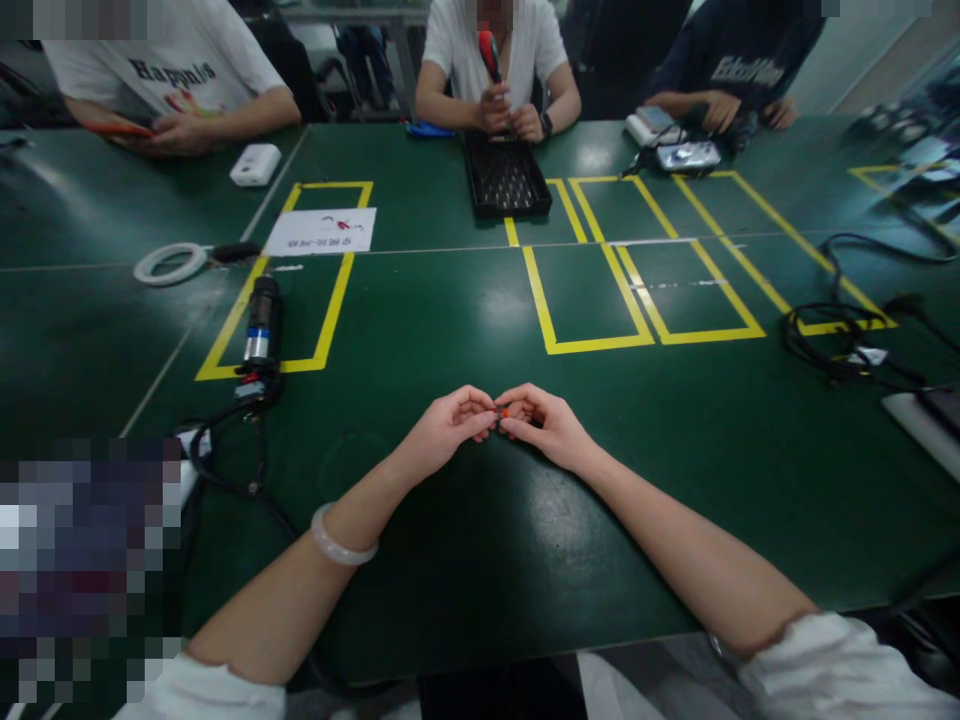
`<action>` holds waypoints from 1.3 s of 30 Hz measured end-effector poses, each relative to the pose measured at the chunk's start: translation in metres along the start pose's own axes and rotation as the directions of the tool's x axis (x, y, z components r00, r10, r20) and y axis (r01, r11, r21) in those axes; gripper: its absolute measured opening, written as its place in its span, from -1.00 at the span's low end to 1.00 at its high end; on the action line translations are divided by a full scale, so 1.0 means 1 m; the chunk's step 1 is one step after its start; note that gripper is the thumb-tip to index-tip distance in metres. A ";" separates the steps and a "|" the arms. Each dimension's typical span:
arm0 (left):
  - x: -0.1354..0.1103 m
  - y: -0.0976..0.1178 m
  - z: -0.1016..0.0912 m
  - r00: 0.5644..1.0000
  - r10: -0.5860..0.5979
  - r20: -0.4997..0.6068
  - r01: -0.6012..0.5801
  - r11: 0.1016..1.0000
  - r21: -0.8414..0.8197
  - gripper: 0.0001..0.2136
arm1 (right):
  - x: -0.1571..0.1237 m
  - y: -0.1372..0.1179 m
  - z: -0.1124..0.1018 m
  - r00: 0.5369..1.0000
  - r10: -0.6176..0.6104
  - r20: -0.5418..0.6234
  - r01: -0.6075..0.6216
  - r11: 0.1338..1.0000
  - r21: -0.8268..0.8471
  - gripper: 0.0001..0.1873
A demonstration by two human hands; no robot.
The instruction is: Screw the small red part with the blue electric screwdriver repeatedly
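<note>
Red-orange and dark, a tiny part (502, 412) is sitting between your hands, over the green table (420, 310). Your left hand (454, 422) and right hand (550, 425) are pinching it from either side, thumbs pressing against curled fingers — probably because something so small is needing both to stay steady.

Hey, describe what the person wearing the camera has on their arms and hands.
Both the left hand and the right hand are ungloved, with no rings that I can make out. A smooth, pale, rounded bangle circles the left forearm; the right has none. White sleeves end around the elbows, the right one's edge looking gathered.
</note>
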State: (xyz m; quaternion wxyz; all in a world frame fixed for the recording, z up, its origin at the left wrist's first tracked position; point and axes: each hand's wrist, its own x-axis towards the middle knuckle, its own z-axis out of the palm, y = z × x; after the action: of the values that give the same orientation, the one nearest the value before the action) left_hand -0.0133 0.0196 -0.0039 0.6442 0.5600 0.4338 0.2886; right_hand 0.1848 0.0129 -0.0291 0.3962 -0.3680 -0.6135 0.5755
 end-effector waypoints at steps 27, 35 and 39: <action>0.001 0.006 -0.022 0.993 0.098 -0.071 -0.071 0.947 0.312 -0.67 | 0.001 -0.002 -0.008 0.988 -0.155 -0.018 0.140 0.930 -0.341 -0.83; -0.041 0.022 -0.159 0.771 0.399 -0.497 0.404 0.297 0.865 -0.26 | 0.001 -0.005 -0.007 0.991 -0.131 -0.009 0.121 0.938 -0.325 -0.83; -0.067 0.000 -0.220 0.702 0.313 -0.639 0.545 0.340 0.766 -0.13 | 0.001 -0.004 -0.006 0.994 -0.105 -0.017 0.095 0.945 -0.312 -0.83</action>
State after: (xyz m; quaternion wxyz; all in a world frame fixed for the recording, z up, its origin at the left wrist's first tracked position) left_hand -0.2379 0.0661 0.0123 0.0087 0.6297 0.7670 0.1227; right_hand 0.1900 0.0165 -0.0253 0.3722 -0.4037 -0.7076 0.4448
